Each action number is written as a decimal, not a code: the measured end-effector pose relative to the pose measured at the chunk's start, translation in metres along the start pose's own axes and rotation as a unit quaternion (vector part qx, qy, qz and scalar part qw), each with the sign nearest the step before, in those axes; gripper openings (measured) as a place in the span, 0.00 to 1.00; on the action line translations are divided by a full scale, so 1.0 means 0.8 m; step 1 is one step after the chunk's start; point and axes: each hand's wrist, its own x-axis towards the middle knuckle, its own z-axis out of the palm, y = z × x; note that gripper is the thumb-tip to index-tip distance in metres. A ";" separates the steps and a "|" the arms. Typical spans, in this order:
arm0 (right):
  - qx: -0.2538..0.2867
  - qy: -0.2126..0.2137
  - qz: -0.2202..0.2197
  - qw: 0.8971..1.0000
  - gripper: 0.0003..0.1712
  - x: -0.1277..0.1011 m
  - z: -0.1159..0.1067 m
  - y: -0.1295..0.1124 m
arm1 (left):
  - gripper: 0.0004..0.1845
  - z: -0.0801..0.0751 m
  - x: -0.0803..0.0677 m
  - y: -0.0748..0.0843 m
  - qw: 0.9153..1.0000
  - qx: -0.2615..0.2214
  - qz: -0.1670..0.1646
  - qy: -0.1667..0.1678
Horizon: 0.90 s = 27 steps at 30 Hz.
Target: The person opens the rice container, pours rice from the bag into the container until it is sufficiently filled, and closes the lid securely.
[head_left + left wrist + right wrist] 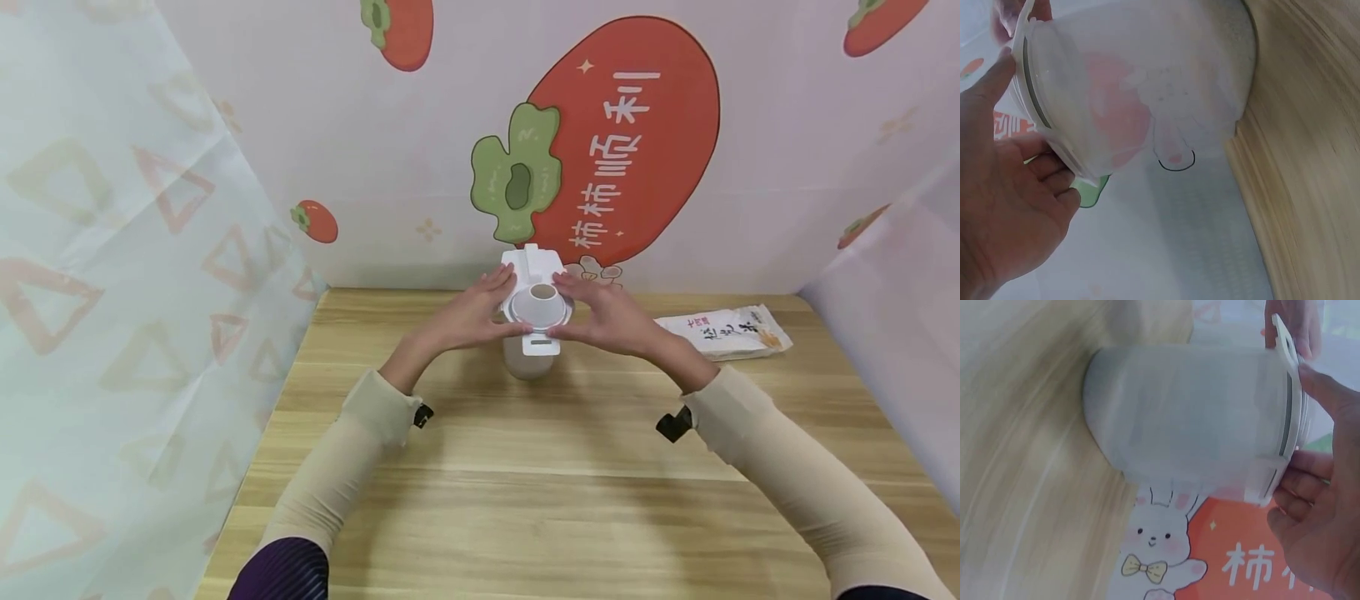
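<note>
A clear plastic storage canister point(528, 365) stands upright on the wooden table near the back wall. Its white lid point(534, 312) has a round grey-white raised part with an opening on top, and a flat tab at the front. My left hand point(471, 317) grips the lid's left edge, thumb at the front and fingers towards the back. Opposite it, my right hand point(609, 317) holds the right edge the same way. In the left wrist view, the canister body point(1166, 81) looks see-through; the right wrist view shows curled right-hand fingers point(1300, 484) under the lid's rim.
A white packet point(723, 332) with printed characters lies on the table point(480, 517) behind my right forearm. A printed wall cover point(420, 167) with persimmons rises right behind the canister, and side covers point(112, 333) bound the table.
</note>
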 end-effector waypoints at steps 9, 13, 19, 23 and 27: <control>-0.018 0.029 0.013 0.999 0.52 -0.008 0.011 -0.017 | 0.55 -0.008 -0.003 -0.006 1.000 -0.003 0.020 -0.020; -0.034 0.028 0.013 0.999 0.52 -0.011 0.013 -0.022 | 0.55 -0.010 -0.004 -0.007 0.999 -0.007 0.024 -0.031; -0.043 0.017 0.009 0.999 0.53 -0.012 0.012 -0.025 | 0.55 -0.010 -0.008 -0.009 0.999 -0.005 0.027 -0.034; -0.024 0.004 0.007 1.000 0.53 -0.012 0.006 -0.025 | 0.55 -0.011 -0.011 -0.007 0.999 -0.007 0.026 -0.034; 0.001 -0.002 0.000 1.000 0.52 -0.014 -0.001 -0.020 | 0.56 -0.011 -0.011 -0.005 0.999 -0.008 0.025 -0.036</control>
